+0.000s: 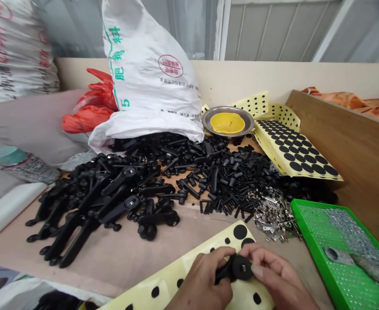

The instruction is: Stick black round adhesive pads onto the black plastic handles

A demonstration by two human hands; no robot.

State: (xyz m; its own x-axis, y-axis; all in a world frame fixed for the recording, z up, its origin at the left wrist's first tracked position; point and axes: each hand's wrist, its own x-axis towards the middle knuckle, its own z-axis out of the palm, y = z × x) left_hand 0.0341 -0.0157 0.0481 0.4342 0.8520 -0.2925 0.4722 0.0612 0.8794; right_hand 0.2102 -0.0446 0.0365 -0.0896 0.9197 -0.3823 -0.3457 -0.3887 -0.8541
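Low on the right, my left hand [205,277] is closed round a black plastic crank handle [242,268]. Its round end faces up and shows a small pale slot. My right hand [275,275] pinches the rim of that round end, thumb and fingers pressed against it. Whether a thin disc lies between those fingertips cannot be made out. Beneath both hands lies a yellow backing sheet [166,269] with round black stickers [240,232] and scattered dark dots.
A heap of black plastic parts [112,181] spreads before a white sack [153,73]. Small metal clips [273,213] lie beside a green tray [338,258] of tiny metal pieces. Behind are a sticker sheet stack [301,150], a steel bowl [250,125] and a wooden board [347,137].
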